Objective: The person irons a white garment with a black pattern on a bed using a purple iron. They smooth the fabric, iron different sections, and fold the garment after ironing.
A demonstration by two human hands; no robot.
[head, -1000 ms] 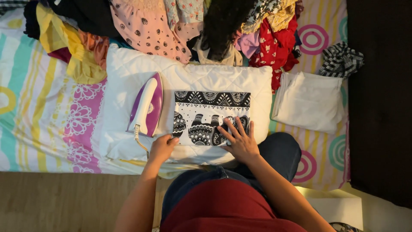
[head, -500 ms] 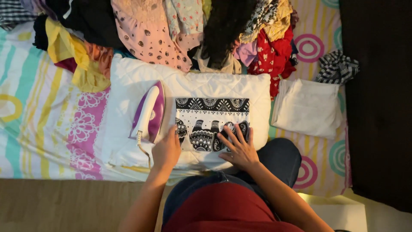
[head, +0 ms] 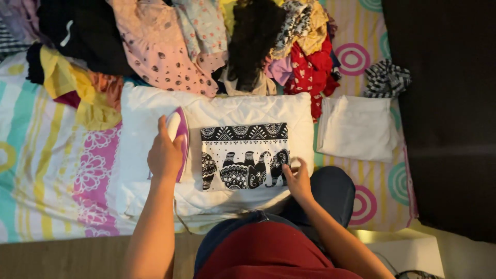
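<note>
Now left hand [head: 164,155] has moved onto the iron [head: 179,135], fingers clamped around it, beside the patterned cloth [head: 244,155]

One head-worn camera looks straight down — fairly near — over the white pad [head: 217,116] and bed.

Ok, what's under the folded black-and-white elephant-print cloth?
The elephant-print cloth lies on a white quilted pad, which rests on a striped bedsheet. The pad's middle is covered by the cloth. The right hand touches its lower right corner; the left hand grips the iron.
</note>
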